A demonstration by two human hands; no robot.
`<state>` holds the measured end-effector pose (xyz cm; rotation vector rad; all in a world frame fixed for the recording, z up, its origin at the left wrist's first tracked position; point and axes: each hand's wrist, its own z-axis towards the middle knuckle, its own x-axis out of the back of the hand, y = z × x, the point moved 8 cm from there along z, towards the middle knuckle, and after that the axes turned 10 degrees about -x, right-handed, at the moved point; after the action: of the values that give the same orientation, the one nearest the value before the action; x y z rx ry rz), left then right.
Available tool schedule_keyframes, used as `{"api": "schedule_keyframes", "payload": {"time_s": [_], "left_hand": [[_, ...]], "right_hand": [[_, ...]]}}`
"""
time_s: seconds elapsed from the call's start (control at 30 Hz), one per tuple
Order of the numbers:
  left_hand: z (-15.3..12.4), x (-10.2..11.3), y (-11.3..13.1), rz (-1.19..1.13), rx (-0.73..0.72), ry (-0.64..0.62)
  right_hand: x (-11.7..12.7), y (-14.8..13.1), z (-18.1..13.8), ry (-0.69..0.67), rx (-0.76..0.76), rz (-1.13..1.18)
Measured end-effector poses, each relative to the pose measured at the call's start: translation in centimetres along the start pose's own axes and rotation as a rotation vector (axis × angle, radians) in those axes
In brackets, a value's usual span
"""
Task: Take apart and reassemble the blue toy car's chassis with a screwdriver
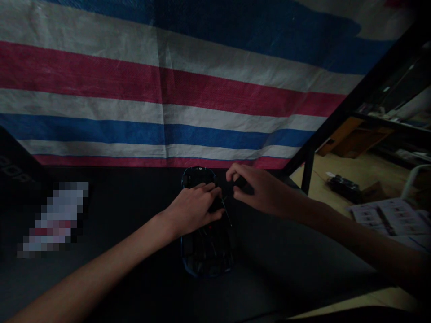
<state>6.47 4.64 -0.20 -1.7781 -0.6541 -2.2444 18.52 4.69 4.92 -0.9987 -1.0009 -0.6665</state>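
1. The dark, blue-edged object, shaped like a toy car, lies lengthwise on the black table, directly beneath the left hand; its far end shows beyond the fingers and its near end below the wrist.
2. The left hand is palm down, 4 fingers side by side and slightly bent, thumb set apart; I cannot tell whether it grips the object.
3. The right hand is just beside the object's far half, on its right. Its fingers and thumb curl towards each other around a dark patch; it is too dim to tell whether they pinch anything.
4. Counted: 2 hands, 1 car-like object, 1 pixelated item on the table's left, 1 striped sheet behind, and at least 1 cardboard box and 1 printed paper at right.
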Motion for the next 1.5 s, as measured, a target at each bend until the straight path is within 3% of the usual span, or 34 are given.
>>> {"api": "schedule_keyframes", "payload": {"time_s": [0.1,0.47,0.6,1.0,1.37,1.5], "left_hand": [[0.0,-0.05,0.0,0.0,-0.004,-0.004],[0.04,0.02,-0.04,-0.013,0.002,-0.004],[0.04,-0.24,-0.08,-0.003,-0.008,-0.008],[0.04,-0.14,-0.16,0.005,-0.005,0.003],[0.08,-0.26,-0.21,0.004,-0.016,0.005],[0.11,-0.25,-0.27,0.0,-0.002,0.009]], "right_hand": [[-0.31,0.57,0.01,-0.035,-0.05,-0.013],[-0.14,0.37,0.03,-0.021,-0.015,0.04],[-0.19,1.09,0.03,-0.009,-0.093,-0.037],[-0.02,0.35,-0.02,0.026,-0.003,-0.008],[-0.45,0.93,0.04,0.002,-0.091,-0.056],[-0.11,0.42,0.01,0.007,-0.037,-0.009]]}}
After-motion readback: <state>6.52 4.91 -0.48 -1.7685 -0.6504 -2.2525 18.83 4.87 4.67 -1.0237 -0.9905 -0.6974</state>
